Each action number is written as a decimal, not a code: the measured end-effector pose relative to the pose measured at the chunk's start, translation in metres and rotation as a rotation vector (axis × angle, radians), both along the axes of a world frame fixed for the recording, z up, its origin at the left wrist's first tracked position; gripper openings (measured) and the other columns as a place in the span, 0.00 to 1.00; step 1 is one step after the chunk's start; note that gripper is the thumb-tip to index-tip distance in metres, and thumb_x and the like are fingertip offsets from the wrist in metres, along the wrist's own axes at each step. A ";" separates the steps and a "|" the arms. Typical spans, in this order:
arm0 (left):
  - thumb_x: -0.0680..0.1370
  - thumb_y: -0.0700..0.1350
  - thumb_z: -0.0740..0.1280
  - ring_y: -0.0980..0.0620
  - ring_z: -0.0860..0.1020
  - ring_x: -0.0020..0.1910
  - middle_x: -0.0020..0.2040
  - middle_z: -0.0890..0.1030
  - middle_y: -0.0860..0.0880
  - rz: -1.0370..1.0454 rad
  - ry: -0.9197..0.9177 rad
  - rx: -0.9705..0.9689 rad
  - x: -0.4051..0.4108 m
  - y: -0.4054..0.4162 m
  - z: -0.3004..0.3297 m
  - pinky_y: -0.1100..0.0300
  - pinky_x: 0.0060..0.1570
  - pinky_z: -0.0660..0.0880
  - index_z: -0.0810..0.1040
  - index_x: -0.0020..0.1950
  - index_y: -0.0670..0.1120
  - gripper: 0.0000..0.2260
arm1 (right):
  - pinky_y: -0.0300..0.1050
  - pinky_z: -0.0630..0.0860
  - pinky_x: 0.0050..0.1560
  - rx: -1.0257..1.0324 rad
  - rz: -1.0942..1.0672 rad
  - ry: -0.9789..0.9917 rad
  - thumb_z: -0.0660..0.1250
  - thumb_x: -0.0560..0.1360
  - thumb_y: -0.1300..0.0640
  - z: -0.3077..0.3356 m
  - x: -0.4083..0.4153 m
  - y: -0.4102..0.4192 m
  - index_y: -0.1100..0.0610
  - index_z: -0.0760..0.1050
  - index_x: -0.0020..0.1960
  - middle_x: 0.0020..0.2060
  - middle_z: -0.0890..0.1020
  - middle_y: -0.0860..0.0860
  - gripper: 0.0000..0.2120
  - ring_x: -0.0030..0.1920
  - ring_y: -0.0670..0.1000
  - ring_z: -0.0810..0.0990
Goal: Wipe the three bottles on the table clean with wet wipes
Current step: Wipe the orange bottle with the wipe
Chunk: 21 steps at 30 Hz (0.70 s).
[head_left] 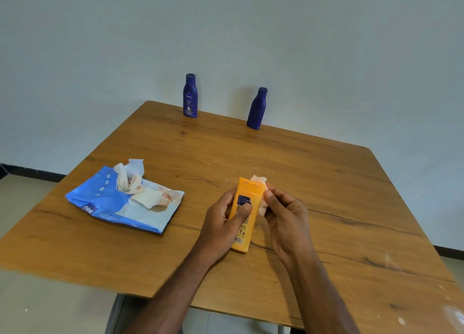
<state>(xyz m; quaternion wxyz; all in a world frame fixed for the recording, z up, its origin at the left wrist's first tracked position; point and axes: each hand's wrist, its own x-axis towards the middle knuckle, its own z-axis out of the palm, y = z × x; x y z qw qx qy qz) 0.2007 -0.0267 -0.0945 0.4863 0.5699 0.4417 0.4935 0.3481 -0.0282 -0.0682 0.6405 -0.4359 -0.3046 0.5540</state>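
Plain, sparsely furnished room, likely a home or simple office: bare pale wall rising beyond the hands, dark skirting far to their left, light floor, one worn wood-grain table beneath them.

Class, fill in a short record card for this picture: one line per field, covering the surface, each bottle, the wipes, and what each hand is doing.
surface: wooden table against a pale wall
orange bottle: held above the table, being wiped
left hand: grips the orange bottle
right hand: presses a wet wipe against the bottle's side
labelled blue bottle: upright, far edge
plain blue bottle: upright, far edge, to its right
wipes pack: open, lying flat on the left, a wipe sticking out
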 end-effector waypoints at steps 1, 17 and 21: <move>0.79 0.51 0.71 0.58 0.83 0.53 0.53 0.84 0.58 0.026 -0.027 -0.010 0.000 0.000 0.000 0.59 0.49 0.82 0.73 0.66 0.62 0.17 | 0.55 0.79 0.57 0.019 0.000 -0.057 0.68 0.77 0.65 0.001 0.000 -0.001 0.66 0.80 0.60 0.54 0.84 0.64 0.12 0.54 0.60 0.82; 0.82 0.55 0.66 0.49 0.85 0.47 0.50 0.85 0.48 -0.064 -0.172 0.026 0.001 -0.002 -0.003 0.57 0.44 0.80 0.78 0.66 0.55 0.14 | 0.51 0.83 0.51 0.098 -0.219 -0.462 0.73 0.74 0.65 0.013 -0.016 -0.009 0.56 0.85 0.51 0.46 0.87 0.51 0.08 0.49 0.51 0.85; 0.83 0.55 0.61 0.40 0.84 0.40 0.51 0.86 0.40 -0.108 -0.286 -0.127 -0.003 0.000 -0.003 0.48 0.39 0.81 0.78 0.62 0.50 0.13 | 0.38 0.81 0.50 0.168 -0.350 -0.770 0.70 0.77 0.65 0.022 -0.009 -0.008 0.49 0.82 0.57 0.50 0.85 0.42 0.14 0.51 0.40 0.83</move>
